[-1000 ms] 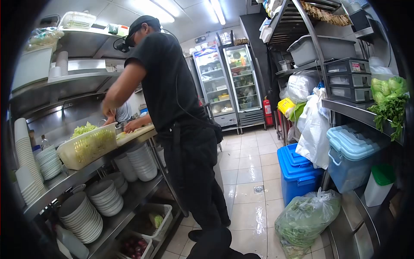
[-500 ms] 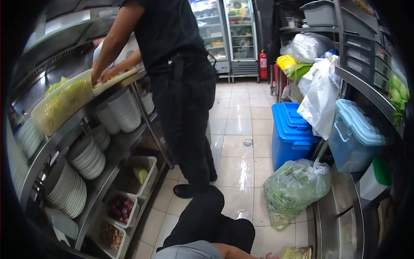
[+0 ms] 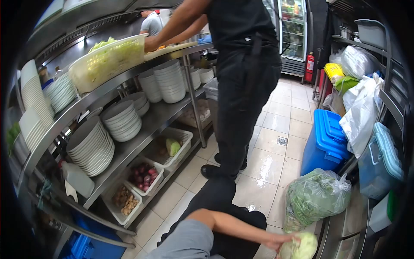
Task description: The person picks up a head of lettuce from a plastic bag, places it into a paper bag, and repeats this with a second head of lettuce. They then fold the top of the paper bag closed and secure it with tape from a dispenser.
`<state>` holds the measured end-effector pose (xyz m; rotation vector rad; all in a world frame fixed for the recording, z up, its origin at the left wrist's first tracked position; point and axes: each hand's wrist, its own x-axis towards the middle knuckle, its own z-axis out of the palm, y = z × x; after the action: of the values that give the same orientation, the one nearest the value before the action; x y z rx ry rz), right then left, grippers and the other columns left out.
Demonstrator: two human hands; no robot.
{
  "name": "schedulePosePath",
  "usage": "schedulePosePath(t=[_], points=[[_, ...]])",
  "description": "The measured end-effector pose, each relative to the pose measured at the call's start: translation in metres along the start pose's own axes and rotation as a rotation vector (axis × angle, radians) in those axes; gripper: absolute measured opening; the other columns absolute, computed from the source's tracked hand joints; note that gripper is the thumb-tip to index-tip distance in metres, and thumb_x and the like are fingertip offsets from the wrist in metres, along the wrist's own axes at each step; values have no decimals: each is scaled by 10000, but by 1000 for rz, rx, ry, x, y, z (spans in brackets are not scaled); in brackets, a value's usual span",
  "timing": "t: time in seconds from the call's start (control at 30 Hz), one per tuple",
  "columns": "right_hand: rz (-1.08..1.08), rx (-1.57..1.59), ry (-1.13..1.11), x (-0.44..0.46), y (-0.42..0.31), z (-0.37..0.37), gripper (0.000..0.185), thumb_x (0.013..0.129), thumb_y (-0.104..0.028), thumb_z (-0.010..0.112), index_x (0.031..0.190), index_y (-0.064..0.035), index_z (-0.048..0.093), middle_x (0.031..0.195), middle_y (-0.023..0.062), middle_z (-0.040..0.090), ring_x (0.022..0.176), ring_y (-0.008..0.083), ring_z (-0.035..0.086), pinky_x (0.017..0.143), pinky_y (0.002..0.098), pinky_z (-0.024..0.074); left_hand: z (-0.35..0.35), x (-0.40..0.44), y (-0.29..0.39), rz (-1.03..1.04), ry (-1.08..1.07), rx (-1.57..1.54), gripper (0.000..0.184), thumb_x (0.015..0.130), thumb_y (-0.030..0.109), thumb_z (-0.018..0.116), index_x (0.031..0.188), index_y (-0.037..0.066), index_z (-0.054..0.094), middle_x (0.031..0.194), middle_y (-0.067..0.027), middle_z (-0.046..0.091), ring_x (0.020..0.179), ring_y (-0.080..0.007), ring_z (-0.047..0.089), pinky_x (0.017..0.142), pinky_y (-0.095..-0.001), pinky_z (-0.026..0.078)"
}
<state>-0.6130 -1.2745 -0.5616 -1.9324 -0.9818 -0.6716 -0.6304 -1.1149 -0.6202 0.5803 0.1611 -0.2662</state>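
From the lower edge, my left arm in a grey sleeve reaches across to the right over my dark-trousered knees. My left hand (image 3: pixel 280 242) is closed on a pale green cabbage head (image 3: pixel 303 247) at the bottom right. Just beyond the cabbage, a clear plastic bag (image 3: pixel 318 194) stuffed with leafy greens rests on the tiles. My right hand is out of view.
A co-worker in black (image 3: pixel 246 64) stands ahead at the counter by a tub of shredded greens (image 3: pixel 108 60). Left shelves hold stacked plates (image 3: pixel 90 144) and baskets of red onions (image 3: pixel 144 177), ginger (image 3: pixel 125 200). A blue bin (image 3: pixel 323 140) stands right.
The view has swung left, showing more shelving. My left arm has come further into sight, and a cabbage head is now visible in that hand.
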Motion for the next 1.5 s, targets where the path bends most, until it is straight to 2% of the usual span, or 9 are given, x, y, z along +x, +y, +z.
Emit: schedulePosePath(t=[0.07,0.2,0.5,0.8,0.97,1.17,1.3,1.4,1.5], points=[[-179,213,66,26,-15,15,1030,583,-222,859,1375,-107,210,1267,260,387,1103,431,400,898,570,305,-18,-18,27,255,24,-66,643,872,397,565,1393,148,282,1345,-62,435,1190,-170,448,965,-365,406],[-239,657,128,64,-48,49,778,794,-111,634,1401,-16,155,1400,165,256,1231,308,355,1016,425,291,48,-148,91,733,90,20,733,827,580,516,1371,117,348,1377,-82,412,1246,-225,409,1045,-438,320],[-70,408,-101,73,-48,95,615,841,-75,586,1368,-11,276,1392,169,221,1243,305,323,1002,423,290,7,-383,43,1631,651,-44,984,681,741,535,1405,130,266,1423,-112,334,1280,-311,362,1057,-499,305],[-73,188,-288,47,-57,157,555,867,-109,548,1366,-31,318,1381,192,213,1224,322,311,1001,432,289,-197,-563,22,1845,987,-345,740,779,671,450,1336,187,398,1358,-97,422,1217,-338,427,959,-575,367],[-82,96,-314,47,-61,193,556,868,-106,538,1373,-45,315,1384,192,207,1271,339,259,1016,444,283,-296,-638,44,2177,649,-614,686,756,599,536,1287,176,444,1318,-83,456,1211,-334,417,946,-609,351],[-71,-12,-415,42,-72,224,577,851,-111,540,1372,-35,306,1388,222,187,1288,384,217,1042,482,218,-390,-713,32,2325,990,-684,590,776,521,577,1232,158,487,1266,-75,490,1180,-348,439,902,-605,399],[-67,-24,-440,29,-68,232,578,852,-108,540,1377,-47,305,1387,216,191,1289,376,220,1042,474,228,-518,-784,-32,1753,2301,673,493,831,469,522,1207,150,517,1248,-67,512,1176,-326,451,902,-551,421],[-69,-37,-462,23,-71,235,574,853,-86,540,1378,-55,309,1387,212,192,1292,369,224,1037,467,245,-470,-780,-17,2254,1307,-611,481,868,472,453,1222,151,511,1265,-61,504,1177,-282,460,925,-452,423],[-58,-58,-495,19,-75,236,572,850,-78,544,1374,-53,313,1387,213,189,1293,371,226,1033,455,268,-451,-776,-1,2162,1384,-736,483,857,464,494,1174,104,547,1166,-86,552,1102,-278,506,910,-418,429]])
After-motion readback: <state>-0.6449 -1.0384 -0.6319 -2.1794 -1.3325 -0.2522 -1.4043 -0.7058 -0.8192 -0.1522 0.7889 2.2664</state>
